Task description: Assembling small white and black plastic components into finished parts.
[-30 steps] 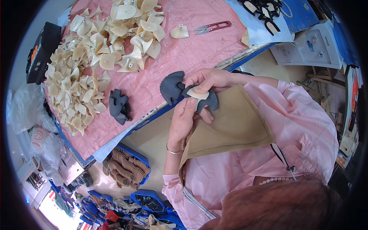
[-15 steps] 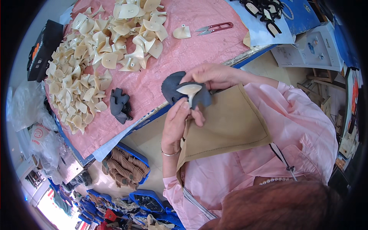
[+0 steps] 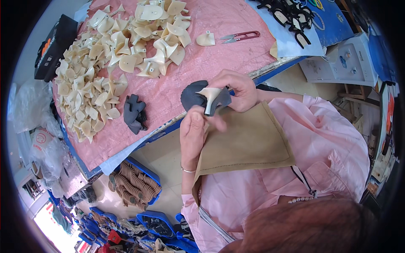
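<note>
In my right hand point(image 3: 237, 89) I grip a cream plastic shoe heel point(image 3: 207, 92) by its wide end. A dark grey leather-like cover point(image 3: 221, 100) wraps around part of it, and its narrow stem points down. My left hand point(image 3: 194, 130) is just below the stem, thumb bent; its other fingers are smeared by motion, so its hold is unclear. Left of the heel are dark grey scalloped pieces point(image 3: 193, 96) close to the table edge; what supports them is hidden. On the table lies a crumpled bunch of similar dark pieces point(image 3: 135, 114).
A large pile of cream heels point(image 3: 90, 84) covers the left of the pink-covered table point(image 3: 168, 101). A single heel point(image 3: 206, 39) lies beside red-handled thread snips point(image 3: 240, 37). Black strappy parts point(image 3: 291, 21) are at the far right. Blue bins, one with brown ribbed pieces point(image 3: 135, 183), stand below.
The heel has turned, so its stem and dark-wrapped tip now show. My left fingers have come off the stem and shifted down. The whole view has shifted slightly.
</note>
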Demonstrator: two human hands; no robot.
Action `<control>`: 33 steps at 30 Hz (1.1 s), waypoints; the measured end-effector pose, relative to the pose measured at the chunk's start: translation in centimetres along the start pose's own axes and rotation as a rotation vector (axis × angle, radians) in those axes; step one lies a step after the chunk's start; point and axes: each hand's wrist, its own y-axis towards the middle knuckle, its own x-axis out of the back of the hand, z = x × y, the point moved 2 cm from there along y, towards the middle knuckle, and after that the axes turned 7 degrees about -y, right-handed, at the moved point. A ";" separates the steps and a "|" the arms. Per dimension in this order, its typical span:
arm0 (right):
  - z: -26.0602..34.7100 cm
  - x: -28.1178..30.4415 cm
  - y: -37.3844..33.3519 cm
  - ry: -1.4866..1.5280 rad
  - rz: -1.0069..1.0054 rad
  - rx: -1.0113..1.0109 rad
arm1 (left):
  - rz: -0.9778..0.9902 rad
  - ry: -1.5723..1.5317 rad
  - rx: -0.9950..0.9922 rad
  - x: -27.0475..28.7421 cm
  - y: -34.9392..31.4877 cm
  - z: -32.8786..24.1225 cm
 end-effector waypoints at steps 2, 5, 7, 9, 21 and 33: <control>-0.2 0.0 -0.4 -0.003 0.038 -0.091 | -0.370 0.432 -0.395 0.1 -0.1 1.0; -0.5 -0.5 -0.8 0.067 -0.007 -0.104 | -0.275 0.789 -0.767 0.8 0.7 2.0; 0.0 -0.8 -0.8 0.079 -0.011 -0.123 | -0.328 0.798 -0.807 0.6 1.7 2.8; 0.3 -1.3 -0.7 0.087 -0.017 -0.138 | -0.400 0.910 -0.915 0.4 2.4 3.2; 0.2 -1.5 -0.1 0.219 0.075 -0.261 | -0.538 0.879 -1.000 1.4 2.8 3.7; -0.7 -1.5 -1.3 0.080 0.011 -0.295 | -0.591 1.102 -1.012 1.2 2.8 2.7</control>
